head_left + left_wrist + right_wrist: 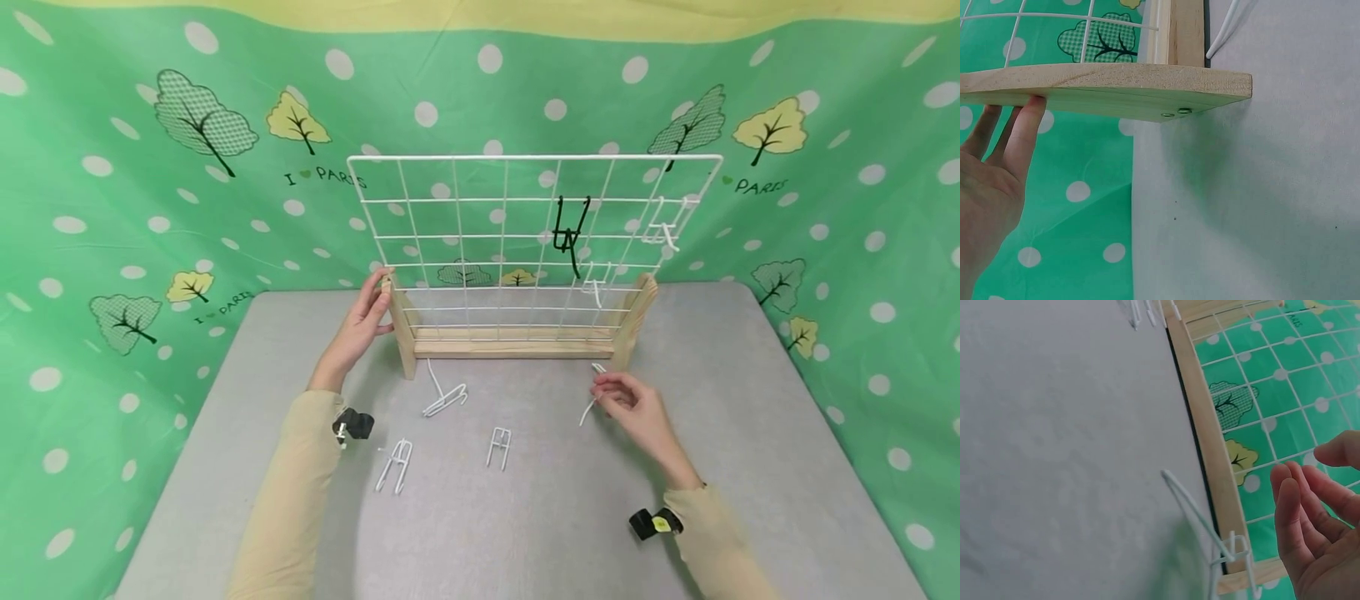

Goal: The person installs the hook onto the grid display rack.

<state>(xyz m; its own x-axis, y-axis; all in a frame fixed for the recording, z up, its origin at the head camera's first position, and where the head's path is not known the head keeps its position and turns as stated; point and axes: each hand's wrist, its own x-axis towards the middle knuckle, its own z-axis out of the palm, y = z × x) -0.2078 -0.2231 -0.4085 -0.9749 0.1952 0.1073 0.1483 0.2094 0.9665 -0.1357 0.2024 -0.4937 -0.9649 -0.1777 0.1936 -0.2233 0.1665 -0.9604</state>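
Note:
A white wire grid panel [480,218] stands upright in a wooden stand [510,343] at the middle of the grey table [525,517]. My left hand [360,329] rests with straight fingers [1025,134] against the stand's left side piece [1116,87]. My right hand [633,408] hovers near the stand's right foot, fingers relaxed. A white wire hook [588,407] lies just beside those fingertips. In the right wrist view the hook [1210,534] is apart from the fingers [1291,519]. On the grid hang a black hook [567,233] and two white hooks [663,229] [596,279].
Three more white hooks lie on the table in front of the stand: one near its left foot [446,398], one lower left [396,465], one in the middle [498,446]. A green dotted cloth [112,250] hangs behind and at both sides.

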